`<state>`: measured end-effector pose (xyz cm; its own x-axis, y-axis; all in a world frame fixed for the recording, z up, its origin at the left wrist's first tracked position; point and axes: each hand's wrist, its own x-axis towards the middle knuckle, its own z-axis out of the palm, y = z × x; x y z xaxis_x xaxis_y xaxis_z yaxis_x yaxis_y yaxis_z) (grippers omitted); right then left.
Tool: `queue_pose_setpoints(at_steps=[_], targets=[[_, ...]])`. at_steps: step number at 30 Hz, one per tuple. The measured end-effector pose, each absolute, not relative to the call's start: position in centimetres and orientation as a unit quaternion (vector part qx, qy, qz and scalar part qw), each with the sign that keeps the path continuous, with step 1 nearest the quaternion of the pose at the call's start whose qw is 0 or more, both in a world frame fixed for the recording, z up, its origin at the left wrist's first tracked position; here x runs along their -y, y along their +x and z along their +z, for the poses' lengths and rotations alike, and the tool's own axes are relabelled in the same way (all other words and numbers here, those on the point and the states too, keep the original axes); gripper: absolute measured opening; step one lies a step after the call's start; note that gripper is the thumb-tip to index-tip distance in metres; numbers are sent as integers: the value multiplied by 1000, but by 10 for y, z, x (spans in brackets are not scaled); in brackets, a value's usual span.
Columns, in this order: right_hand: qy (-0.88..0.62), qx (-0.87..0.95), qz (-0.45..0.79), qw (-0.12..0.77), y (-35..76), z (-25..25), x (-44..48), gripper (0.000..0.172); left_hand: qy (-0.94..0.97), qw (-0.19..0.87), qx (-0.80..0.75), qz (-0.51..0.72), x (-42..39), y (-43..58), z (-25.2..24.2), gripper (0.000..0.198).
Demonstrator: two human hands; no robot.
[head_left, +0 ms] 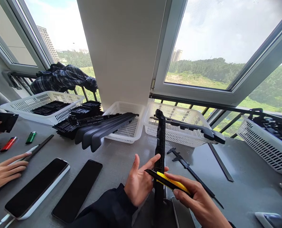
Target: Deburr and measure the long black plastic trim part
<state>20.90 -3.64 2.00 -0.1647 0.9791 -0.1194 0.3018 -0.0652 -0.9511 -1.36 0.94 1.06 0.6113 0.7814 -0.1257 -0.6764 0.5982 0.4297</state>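
A long black plastic trim piece (160, 136) stands upright in front of me, its ribbed inner side showing. My left hand (139, 182) is palm up and holds the piece between its fingers, the index finger in front and other fingertips behind; the thumb sticks out free. My right hand (198, 198) grips a yellow and black utility knife (171, 182). Its dark tip points left and crosses in front of the piece, above my left palm. Whether the blade touches the plastic, I cannot tell.
Similar black trim pieces (107, 128) lean on a white basket (137, 139); others cross a second basket (179, 137). A caliper (186, 164) and metal ruler (220, 161) lie right. Two phones (78, 190) (36, 186) lie left, near another person's hand (9, 171), a red lighter (8, 144) and green lighter (31, 137).
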Motion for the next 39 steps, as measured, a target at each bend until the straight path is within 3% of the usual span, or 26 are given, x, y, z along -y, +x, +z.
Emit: queue_pose_setpoints(at_steps=[5,9,12,14,17,20,24,26,35,39], targets=[[-544,530,520,391,210,22,34,64,181,875,-168,416,-10,-12,9,91],[-524,456,568,441,209,24,31,79,197,867,-170,425,-11,-10,4,68],[-501,427,591,466,208,25,30,78,203,864,-168,429,-11,-9,2,53],[-497,413,591,483,209,24,29,75,216,858,-171,433,-11,-8,1,63],[-524,407,553,504,215,20,25,72,253,844,-190,434,-10,-7,1,94],[-586,441,484,477,224,12,20,75,269,848,-185,417,-9,-8,4,102],[-648,504,401,406,237,0,17,72,217,876,-138,409,-9,-12,7,74],[-667,521,375,379,241,-4,18,68,200,879,-128,413,-10,-12,6,69],[-704,604,214,306,248,-17,17,52,209,873,-157,410,-12,-12,8,89],[-714,609,187,290,246,-22,17,44,259,844,-200,426,-12,-11,4,58]])
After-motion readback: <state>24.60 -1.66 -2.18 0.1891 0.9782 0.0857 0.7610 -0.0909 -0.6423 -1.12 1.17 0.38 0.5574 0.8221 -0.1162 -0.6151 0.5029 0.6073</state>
